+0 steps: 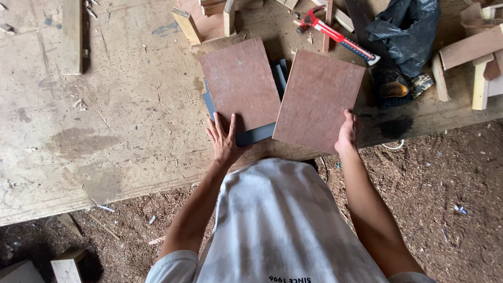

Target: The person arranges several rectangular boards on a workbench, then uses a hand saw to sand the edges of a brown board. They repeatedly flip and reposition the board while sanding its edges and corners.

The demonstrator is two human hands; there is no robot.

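Two reddish-brown plywood panels lie on a worn wooden workbench (105,105). My left hand (224,140) rests flat, fingers spread, on the near edge of the left panel (241,81), which lies on dark grey sheets (257,133). My right hand (347,132) grips the near right corner of the right panel (319,99), which overlaps the grey sheets' right side. A light shirt hides the bench's near edge between my arms.
A red-handled hammer (335,35) lies behind the panels. A black plastic bag (406,26) and wood offcuts (471,52) sit at the back right, more blocks (209,18) at the back centre. A wooden strip (72,34) lies far left. Sawdust covers the floor (445,199).
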